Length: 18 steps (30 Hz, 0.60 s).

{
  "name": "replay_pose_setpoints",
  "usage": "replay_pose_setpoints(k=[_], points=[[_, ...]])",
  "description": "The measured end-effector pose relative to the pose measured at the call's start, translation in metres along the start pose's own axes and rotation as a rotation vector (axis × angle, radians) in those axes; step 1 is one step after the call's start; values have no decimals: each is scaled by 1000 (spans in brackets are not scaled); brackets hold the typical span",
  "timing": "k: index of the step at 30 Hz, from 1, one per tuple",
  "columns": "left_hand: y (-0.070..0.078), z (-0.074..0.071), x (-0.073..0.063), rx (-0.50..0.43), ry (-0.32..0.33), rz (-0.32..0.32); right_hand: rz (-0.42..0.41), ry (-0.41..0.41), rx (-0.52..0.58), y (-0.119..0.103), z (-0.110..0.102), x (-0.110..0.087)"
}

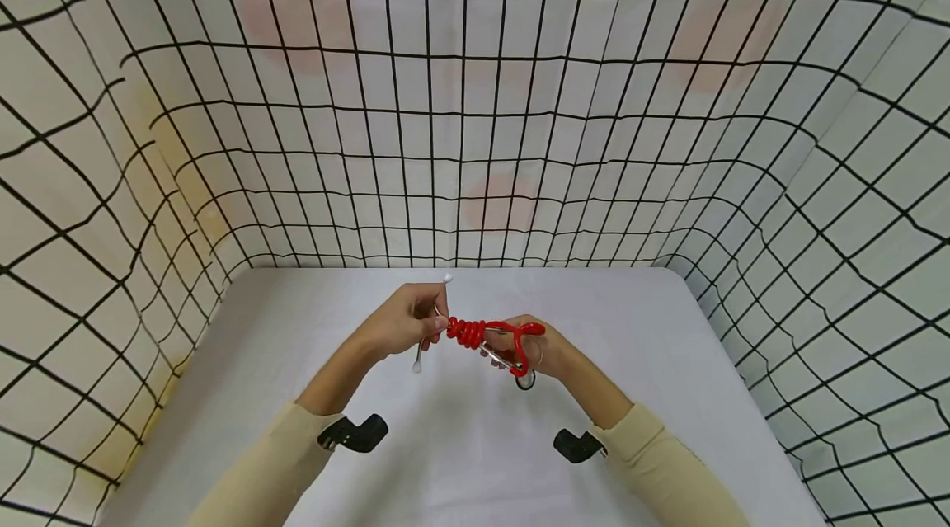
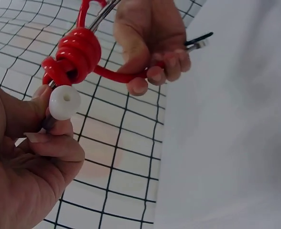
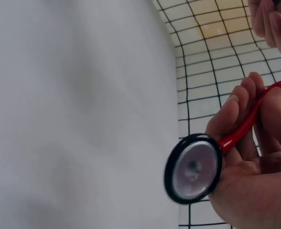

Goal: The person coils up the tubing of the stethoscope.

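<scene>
A stethoscope with red tubing is held up above the table, its tube wound in several tight coils [image 1: 466, 333] around the metal ear tubes. My left hand [image 1: 404, 321] pinches the metal ear tubes beside the coils. Two white ear tips [image 2: 65, 102] stick out past its fingers, one up and one down in the head view. To the right of the coils, my right hand [image 1: 547, 352] holds the free stretch of red tube [image 3: 245, 125] between thumb and fingers. From that hand hangs the round chest piece [image 3: 195, 169], with its dark rim and pale face.
Below both hands lies a white tabletop [image 1: 475, 444]. A black wire grid [image 1: 463, 115] rises behind the table and along both sides, with pale cloth behind it. Black wrist cameras [image 1: 356, 433] sit on the beige sleeves [image 1: 267, 461].
</scene>
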<state>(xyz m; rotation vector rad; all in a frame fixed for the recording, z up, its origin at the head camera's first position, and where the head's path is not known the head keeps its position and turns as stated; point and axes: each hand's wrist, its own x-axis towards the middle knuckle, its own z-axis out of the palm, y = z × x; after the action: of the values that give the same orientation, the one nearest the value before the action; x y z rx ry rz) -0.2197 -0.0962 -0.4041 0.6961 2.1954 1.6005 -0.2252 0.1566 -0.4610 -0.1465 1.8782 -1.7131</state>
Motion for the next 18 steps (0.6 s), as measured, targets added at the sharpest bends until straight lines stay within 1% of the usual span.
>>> replay_pose_setpoints(k=[2,5,7,10,13,15,18], points=[[-2,0,1,-28,59,-20,5,-20,62,2,4,1],[-6,0,4,-59,159,-51,-2,-14,93,4,12,1],[-10,0,7,-75,232,-77,-30,16,84,4,17,1],[-15,2,10,-78,333,-104,-62,61,14,2,25,1],[-21,4,12,-18,422,-110,-69,90,-42,-1,31,1],[-23,6,13,39,464,-105,-74,98,-67,-2,33,0],[-26,8,15,127,523,-73,-78,108,-82,-3,35,-2]])
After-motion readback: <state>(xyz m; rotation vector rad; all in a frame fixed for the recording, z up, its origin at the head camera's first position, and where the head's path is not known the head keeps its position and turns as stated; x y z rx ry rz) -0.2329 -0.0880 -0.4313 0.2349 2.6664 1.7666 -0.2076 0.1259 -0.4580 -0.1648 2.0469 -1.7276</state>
